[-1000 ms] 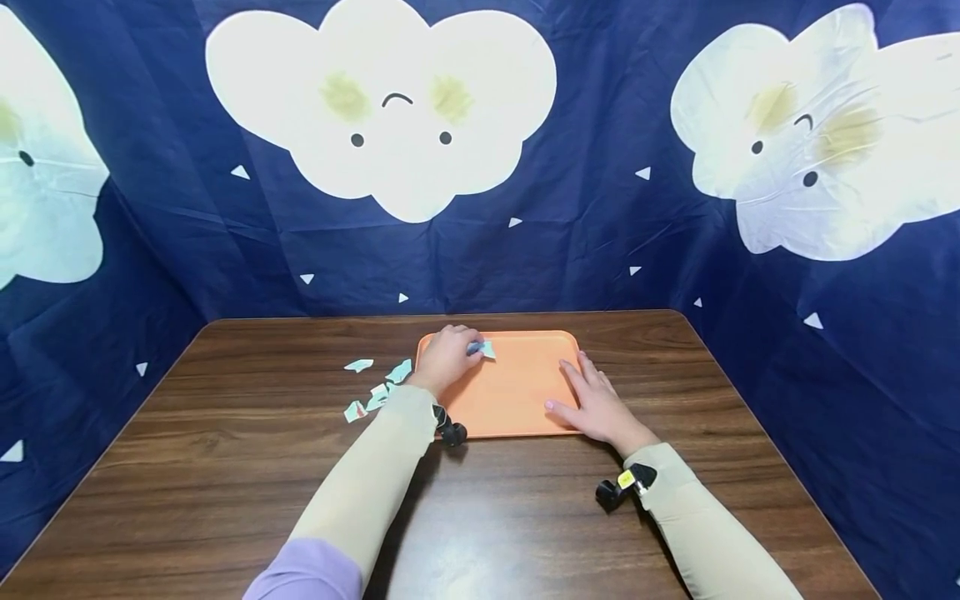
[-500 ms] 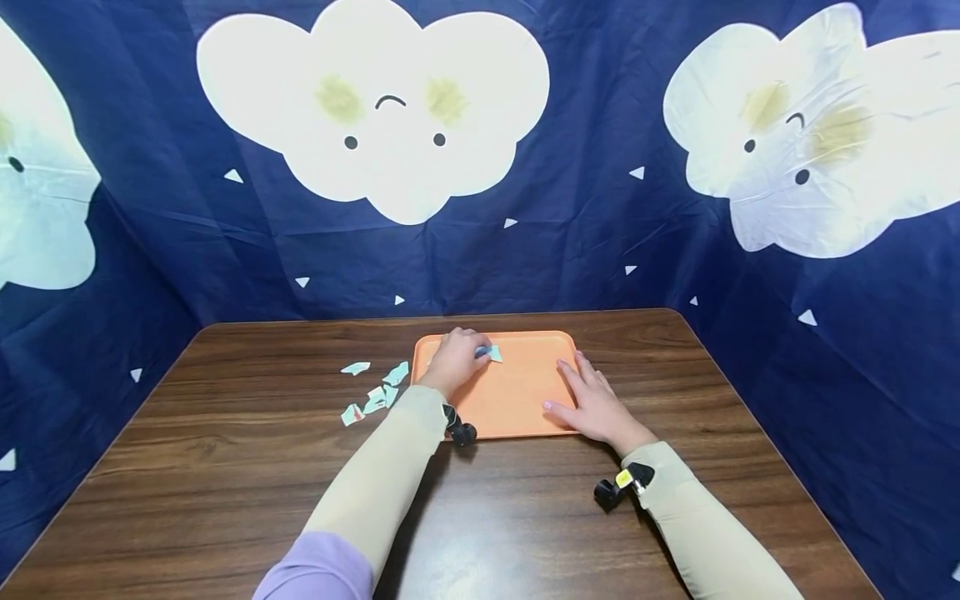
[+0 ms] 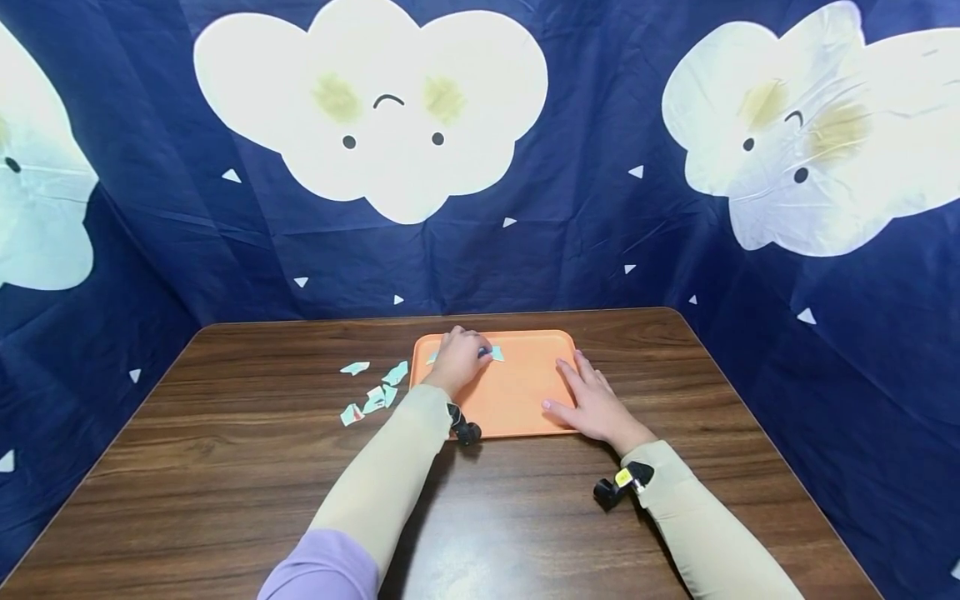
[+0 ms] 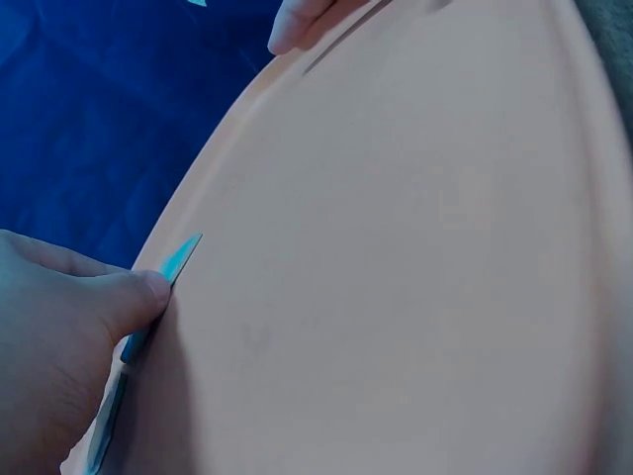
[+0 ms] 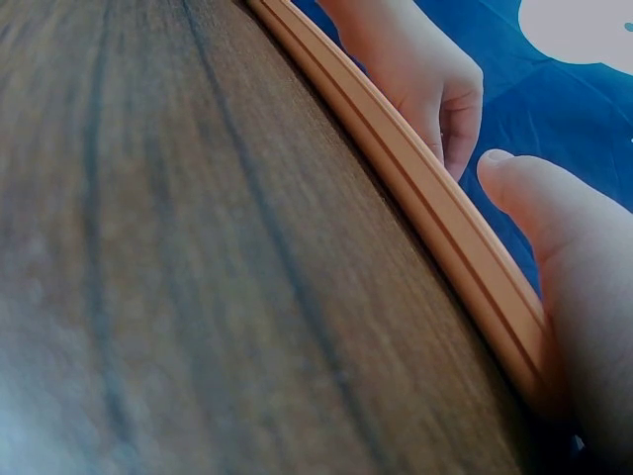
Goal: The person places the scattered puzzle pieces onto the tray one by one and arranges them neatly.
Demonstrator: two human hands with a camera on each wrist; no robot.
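My left hand (image 3: pixel 456 360) reaches over the back left of the orange tray (image 3: pixel 517 396). Its thumb and fingers pinch a light blue, irregular piece of card (image 4: pixel 181 259), which lies close to the tray's surface near the back rim. Beside it in the left wrist view is a second blue card piece (image 4: pixel 107 426), partly hidden by the hand; in the head view a bit of card (image 3: pixel 432 357) shows left of the knuckles. My right hand (image 3: pixel 600 410) rests with spread fingers on the tray's right edge, its thumb (image 5: pixel 534 198) over the front rim.
Several loose light blue card pieces (image 3: pixel 375 398) lie on the wooden table (image 3: pixel 225 467) left of the tray; one (image 3: pixel 355 367) sits apart, farther back. A dark blue cloth with white clouds (image 3: pixel 375 100) hangs behind the table and along its sides.
My left hand has shifted slightly right along the tray's back with the card piece, uncovering another piece behind it on the left. The right hand stays at the tray's edge.
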